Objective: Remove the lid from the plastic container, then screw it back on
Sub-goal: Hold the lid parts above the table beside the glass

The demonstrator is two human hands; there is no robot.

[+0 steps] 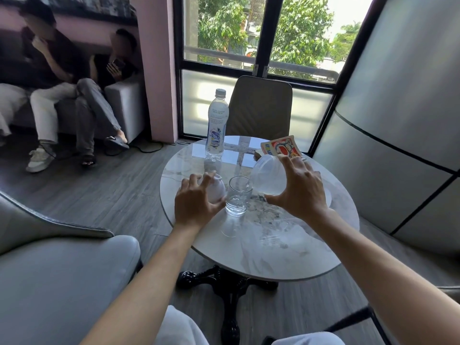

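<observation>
Half done: lid (pixel 215 189) is off, gripped in left hand (pixel 193 205). Right hand (pixel 297 189) grasps tilted container (pixel 267 175) over the glass (pixel 237 195). Screwing back on remains.

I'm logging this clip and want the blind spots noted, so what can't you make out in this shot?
Head view only:
- Lid: mostly covered by the left hand, so its threads and shape are unclear.
- Plastic container: the right hand hides its far side; whether it holds anything cannot be told.
- Water bottle label: print too small to read.
- Book: partly behind the container, title unreadable.
</observation>
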